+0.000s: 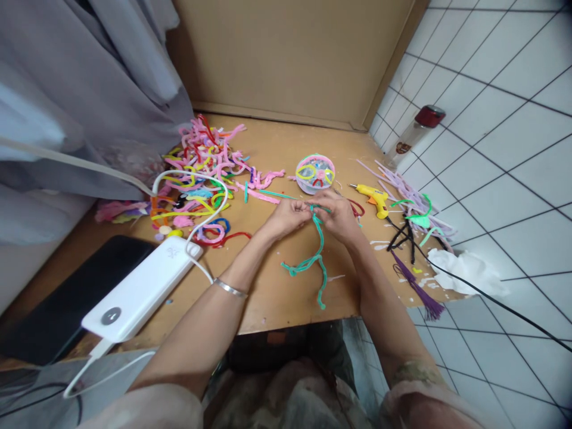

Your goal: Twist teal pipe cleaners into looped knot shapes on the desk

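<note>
Teal pipe cleaners [319, 241], twisted into a branching shape, hang from between my two hands over the middle of the table. My left hand [290, 217] pinches the upper end with its fingertips. Close beside it, my right hand [334, 214] has its fingers closed on the same twisted piece. The lower part splits into two arms, one bent left and one pointing down toward the table's front edge. A straight teal pipe cleaner [277, 193] lies behind my left hand. Part of the twist is hidden by my fingers.
A colourful pile of pipe cleaners [203, 155] covers the back left. A white power bank [143, 289] with cables lies front left. Behind my hands stands a round decorated container [315, 173]. To the right are a yellow glue gun [374, 199], a purple tassel [417, 286] and crumpled tissue [467, 271].
</note>
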The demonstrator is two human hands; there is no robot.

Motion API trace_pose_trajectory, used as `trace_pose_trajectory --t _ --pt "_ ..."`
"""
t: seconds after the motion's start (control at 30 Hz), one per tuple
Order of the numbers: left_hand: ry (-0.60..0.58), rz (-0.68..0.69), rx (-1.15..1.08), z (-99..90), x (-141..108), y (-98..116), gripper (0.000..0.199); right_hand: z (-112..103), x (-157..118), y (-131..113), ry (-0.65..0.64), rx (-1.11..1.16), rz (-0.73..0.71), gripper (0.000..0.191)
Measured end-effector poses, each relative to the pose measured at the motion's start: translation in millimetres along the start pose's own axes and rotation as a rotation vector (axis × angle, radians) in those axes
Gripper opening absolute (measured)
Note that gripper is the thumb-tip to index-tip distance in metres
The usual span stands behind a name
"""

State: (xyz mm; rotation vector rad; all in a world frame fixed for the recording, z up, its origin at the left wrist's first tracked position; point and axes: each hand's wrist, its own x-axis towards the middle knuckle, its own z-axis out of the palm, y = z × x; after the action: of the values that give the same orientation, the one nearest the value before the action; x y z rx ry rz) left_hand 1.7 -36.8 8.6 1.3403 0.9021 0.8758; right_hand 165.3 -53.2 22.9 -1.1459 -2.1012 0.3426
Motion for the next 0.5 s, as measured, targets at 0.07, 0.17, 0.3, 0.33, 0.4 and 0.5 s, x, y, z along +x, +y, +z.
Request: trace_pose_trajectory --t 0.07,0.17,0.3,0.33,0.4,0.5 --pt "-0.011 -0.012 0.005 -1.4 -0.2 0.9 0.021 0.0 0.1 1.8 -0.008 -0.002 0.009 0.026" --pt "-0.005 -0.016 0.019 -2.1 -0.2 1.3 0.021 -0.5 0.1 3.7 0.004 -0.009 0.020 0.024" --pt "-0.015 -0.035 0.002 -1.9 0.7 0.3 0.022 -0.5 0.4 5.9 0.044 -0.026 0.049 0.020" --pt "-0.025 -0.044 -0.020 -2.0 0.8 0.2 0.022 -0.2 0.4 6.3 0.055 -0.025 0.064 0.018" --pt "-0.045 -0.068 -0.088 -2.4 0.9 -0.1 0.019 0.4 0.4 6.6 0.081 -0.023 0.095 0.014" --pt "-0.072 -0.104 -0.210 -2.5 0.8 -1.0 0.016 1.1 0.2 5.7 0.113 -0.021 0.127 0.012"
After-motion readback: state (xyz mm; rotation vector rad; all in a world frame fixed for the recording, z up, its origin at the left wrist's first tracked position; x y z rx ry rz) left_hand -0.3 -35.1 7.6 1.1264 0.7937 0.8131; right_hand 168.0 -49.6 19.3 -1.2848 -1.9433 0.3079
